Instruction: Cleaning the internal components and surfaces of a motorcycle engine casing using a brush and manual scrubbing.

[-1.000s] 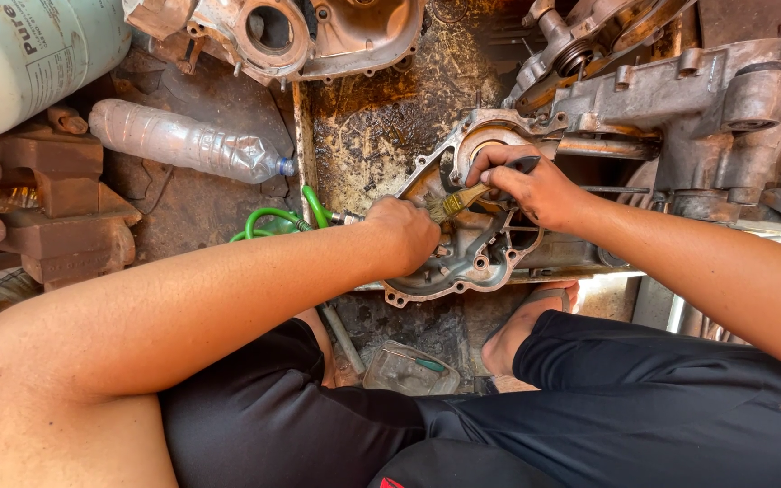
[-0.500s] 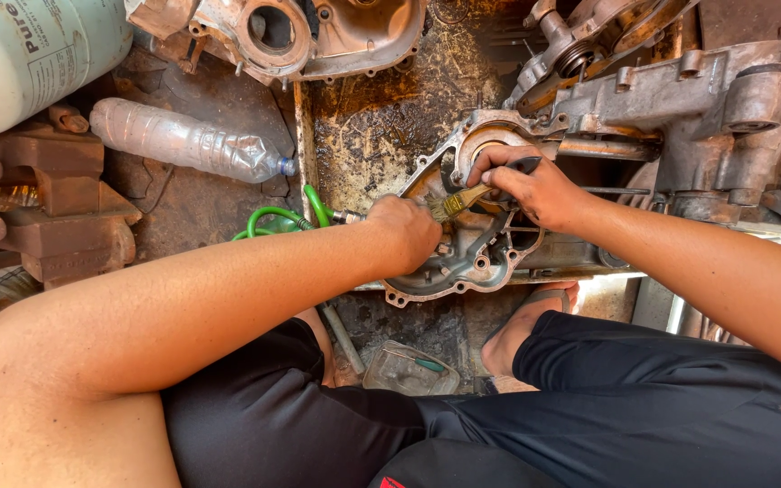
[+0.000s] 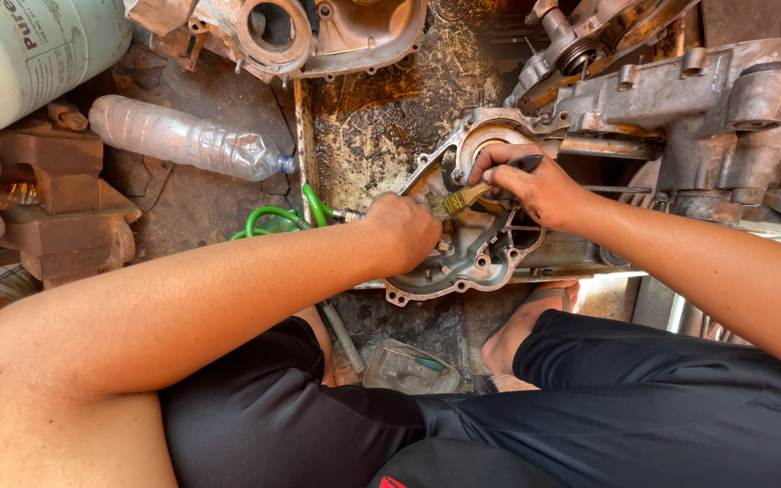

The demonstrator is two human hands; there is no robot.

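- My right hand [image 3: 535, 185] grasps a paintbrush [image 3: 472, 192]; my fingers are clenched around its dark handle; its pale bristles point left, towards my other hand, and lie over the engine case cover [image 3: 463, 248].
- My left hand [image 3: 406, 230] rests on the left part of that cover, fingers curled down over its edge; I cannot tell whether it clamps the cover or only steadies it; the bristle tip sits just beside my left knuckles.
- The engine case cover is a grey cast metal part with bolt lugs round its rim; it lies flat in a rusty, oil-stained metal tray [image 3: 381, 117], in front of my knees and between my two forearms.
- A green hose [image 3: 273, 217] curls just left of my left hand; its metal end points towards the cover.
- A crushed clear plastic bottle [image 3: 183, 140] lies on the ground to the left, well apart from the cover; a pale green gas cylinder [image 3: 29, 54] lies beyond it.
- A larger engine casing [image 3: 707, 99] sits to the upper right, near my right hand; another housing [image 3: 291, 32] lies at the top edge.
- A small clear container [image 3: 409, 369] rests below the cover, near my foot [image 3: 522, 330].
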